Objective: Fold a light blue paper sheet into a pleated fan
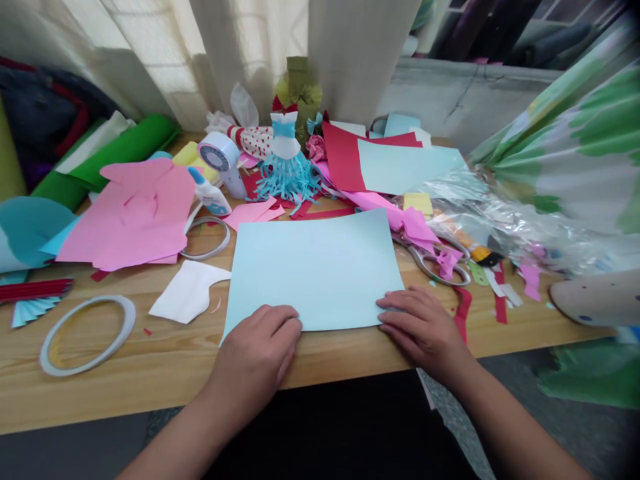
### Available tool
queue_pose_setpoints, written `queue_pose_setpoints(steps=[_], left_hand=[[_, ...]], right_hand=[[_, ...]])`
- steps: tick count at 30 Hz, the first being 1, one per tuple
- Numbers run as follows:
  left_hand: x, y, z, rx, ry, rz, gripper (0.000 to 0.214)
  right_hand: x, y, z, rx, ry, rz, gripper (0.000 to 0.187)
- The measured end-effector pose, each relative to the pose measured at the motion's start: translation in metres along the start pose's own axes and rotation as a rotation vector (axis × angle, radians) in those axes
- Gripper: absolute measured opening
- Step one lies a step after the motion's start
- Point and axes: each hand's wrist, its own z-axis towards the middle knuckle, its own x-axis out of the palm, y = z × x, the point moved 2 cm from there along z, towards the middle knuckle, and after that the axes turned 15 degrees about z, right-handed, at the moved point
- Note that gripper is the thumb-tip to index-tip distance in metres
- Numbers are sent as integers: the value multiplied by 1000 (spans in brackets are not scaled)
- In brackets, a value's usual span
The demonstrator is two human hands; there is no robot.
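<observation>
A light blue sheet of paper [315, 273] lies in front of me near the table's front edge. My left hand [263, 350] is closed at its lower left edge, fingers curled over the paper. At the lower right corner, my right hand [425, 330] has its fingers over the paper, with the thumb mostly hidden. Just right of the sheet is a pair of scissors [425, 263], partly under pink paper scraps [417, 227]. To the left lie a white paper cutout [187, 293] and a roll of double-sided tape [129, 320].
Pink paper sheets [135, 220] and a second tape roll [225, 248] lie left. Behind the sheet stand a glue bottle [213, 197], a handheld fan [223, 160] and a blue fringed paper dress [286, 170]. Red paper [343, 160], clear plastic [520, 220] and a cutter [483, 253] lie right.
</observation>
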Motion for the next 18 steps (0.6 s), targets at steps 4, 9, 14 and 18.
queue_pose_setpoints(steps=[4, 9, 14, 18], left_hand=[[-2, -4, 6, -24, 86, 52, 18], [3, -20, 23, 13, 125, 115, 11], [11, -35, 46, 143, 158, 134, 10], [12, -34, 63, 212, 266, 136, 11]], right_hand=[[0, -2, 2, 48, 21, 83, 10], [-1, -2, 7, 149, 8, 158, 8], [1, -1, 8, 241, 6, 190, 9], [1, 0, 9, 319, -36, 207, 8]])
